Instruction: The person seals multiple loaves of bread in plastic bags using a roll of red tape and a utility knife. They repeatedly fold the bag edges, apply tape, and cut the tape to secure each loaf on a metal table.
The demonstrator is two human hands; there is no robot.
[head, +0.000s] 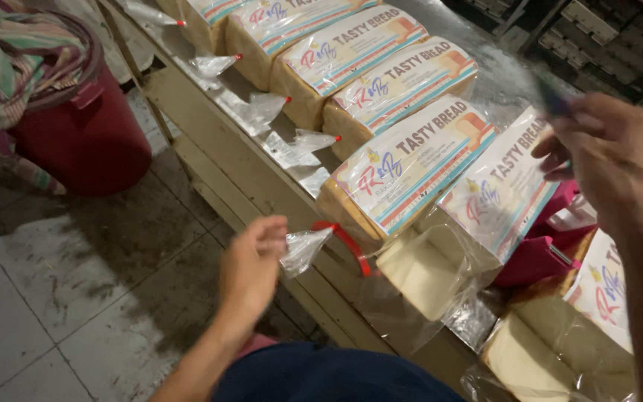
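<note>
1. The bagged loaf (pixel 403 175) we are closing lies at the front edge of the desk (pixel 225 141), its printed wrapper up, in a slanting row with other sealed loaves (pixel 351 56) behind it.
2. Our left hand (pixel 251 268) has its fingers pinched together on the twisted plastic neck (pixel 303 249) of that bag, just off the desk edge; a red tape strip (pixel 351 246) curls beside the neck.
3. Our right hand (pixel 608 152) is raised above the next loaf (pixel 500 193), fingers closed on something small and dark; it is too blurred for us to tell what.
4. We judge the loaf light and soft, easily crushed, and the film thin and slippery. The gathered neck looks like the safest hold; the body we would cradle from beneath, not squeeze.
5. The next loaf and a third one (pixel 552 357) at the lower right have open bags, with bare slices showing at the mouth.
6. A pink tape dispenser (pixel 537 253) sits between those open bags, close to our right wrist.
7. Room is tight on the desk: loaves lie touching side by side. Free space is off the front edge, over the tiled floor (pixel 61 298); a red bin (pixel 83 141) stands well apart at the left.
</note>
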